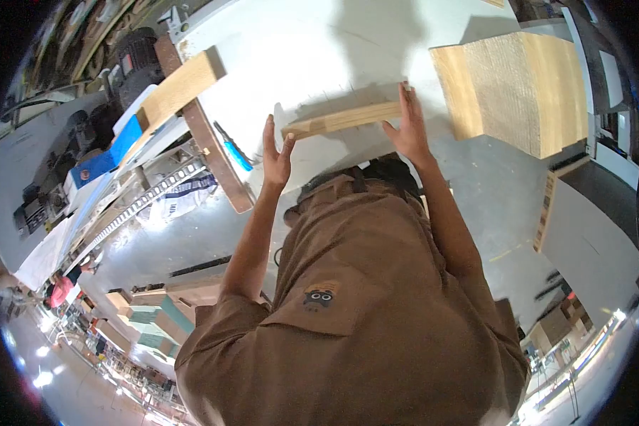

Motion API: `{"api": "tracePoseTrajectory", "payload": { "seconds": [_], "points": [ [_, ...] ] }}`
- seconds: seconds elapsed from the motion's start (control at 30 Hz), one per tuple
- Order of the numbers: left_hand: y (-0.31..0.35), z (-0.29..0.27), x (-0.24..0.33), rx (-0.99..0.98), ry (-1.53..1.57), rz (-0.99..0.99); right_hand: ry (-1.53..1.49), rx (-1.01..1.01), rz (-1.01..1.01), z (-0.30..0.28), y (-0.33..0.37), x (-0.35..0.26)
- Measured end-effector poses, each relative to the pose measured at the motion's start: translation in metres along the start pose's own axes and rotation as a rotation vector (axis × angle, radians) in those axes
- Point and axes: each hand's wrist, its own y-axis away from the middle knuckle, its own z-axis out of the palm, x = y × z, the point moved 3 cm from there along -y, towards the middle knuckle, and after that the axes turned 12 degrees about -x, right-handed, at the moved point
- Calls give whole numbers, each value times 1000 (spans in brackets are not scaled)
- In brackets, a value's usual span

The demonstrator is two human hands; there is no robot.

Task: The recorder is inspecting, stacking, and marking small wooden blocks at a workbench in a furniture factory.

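Observation:
A narrow stack of light wooden strips (344,119) lies across the white worktop (270,64) in front of me. At its left end is my left hand (277,162), open, with the fingers straight and the thumb apart. My right hand (410,133) stands at the other end, also open with its fingers stretched out. Both palms face inward towards the ends of the strips; whether they press on the wood I cannot tell. Left of my left hand, a slim tool with a bright blue part (237,155) lies near the worktop's brown edge strip (216,153).
A large stack of wooden boards (508,92) sits at the right of the worktop. On the left, a wooden plank (181,86) sticks out over the edge, beside a blue box-like thing (126,139) and a dark motor (136,57). Grey floor (493,192) shows below.

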Motion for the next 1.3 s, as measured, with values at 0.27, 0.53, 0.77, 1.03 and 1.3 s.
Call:
{"api": "tracePoseTrajectory", "payload": {
  "seconds": [0.27, 0.53, 0.77, 1.03, 1.3],
  "points": [
    [-134, -192, 36, 70, -1256, 55, 655, -105, -154, 47, -23, -44],
    [-229, -241, 34, -365, -1444, -331, 653, -132, -100, 52, -26, -40],
    [-208, -78, 89, -364, -1307, -157, 632, -175, -48, 54, -22, -34],
    [-122, -2, 93, -643, -897, 508, 633, 137, -252, 48, -25, -58],
    [-159, -202, 87, -194, -1329, 53, 666, -78, -152, 55, -25, -55]
  ]
}}
